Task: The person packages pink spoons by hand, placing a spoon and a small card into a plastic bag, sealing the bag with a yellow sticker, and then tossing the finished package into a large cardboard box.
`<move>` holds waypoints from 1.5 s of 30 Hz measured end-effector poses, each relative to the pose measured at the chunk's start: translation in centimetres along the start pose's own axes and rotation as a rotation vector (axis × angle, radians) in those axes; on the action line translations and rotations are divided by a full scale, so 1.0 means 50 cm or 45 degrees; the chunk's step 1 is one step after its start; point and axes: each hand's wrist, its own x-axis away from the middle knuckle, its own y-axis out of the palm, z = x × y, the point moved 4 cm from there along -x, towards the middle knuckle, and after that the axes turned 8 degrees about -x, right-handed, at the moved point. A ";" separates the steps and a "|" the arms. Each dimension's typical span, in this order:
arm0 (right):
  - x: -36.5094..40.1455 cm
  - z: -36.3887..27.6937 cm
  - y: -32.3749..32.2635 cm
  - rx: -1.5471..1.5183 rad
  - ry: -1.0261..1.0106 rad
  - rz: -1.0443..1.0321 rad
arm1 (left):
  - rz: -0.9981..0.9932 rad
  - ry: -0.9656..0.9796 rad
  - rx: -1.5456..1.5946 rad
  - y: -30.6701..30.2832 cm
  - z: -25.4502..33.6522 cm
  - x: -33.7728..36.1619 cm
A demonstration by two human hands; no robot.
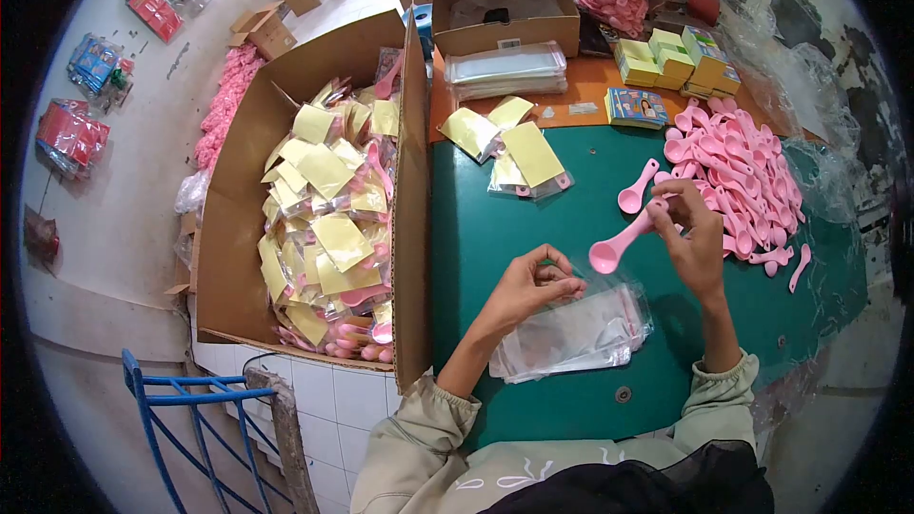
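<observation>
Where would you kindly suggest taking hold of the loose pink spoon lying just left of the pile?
I'd pinch the loose pink spoon by its slim handle, from above and the left: bare green tabletop lies on that side, while the spoon pile crowds its right.

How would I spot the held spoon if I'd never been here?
On the green tabletop, a heap of pink spoons lies at right. Left of that heap is your spoon: unlike the loose ones, it's gripped in the right hand by its handle.

The spoons (738, 167) are pink, the tabletop (476, 228) green, the carton (411, 228) brown.
</observation>
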 end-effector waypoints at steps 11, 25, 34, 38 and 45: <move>0.003 0.018 0.015 -0.046 0.013 0.087 | 0.045 -0.012 -0.009 -0.007 0.016 0.005; 0.038 -0.007 0.057 -0.211 -0.054 -0.103 | 0.045 0.293 -0.090 0.008 0.028 0.005; 0.039 -0.052 0.066 0.089 -0.431 -0.256 | -0.028 0.273 -0.192 -0.017 0.041 0.030; 0.010 -0.076 0.095 -0.145 -0.484 -0.761 | 0.077 0.153 -0.060 -0.019 0.067 0.042; -0.335 0.267 -0.079 0.802 -0.171 0.010 | 0.067 0.496 0.142 -0.011 0.069 0.041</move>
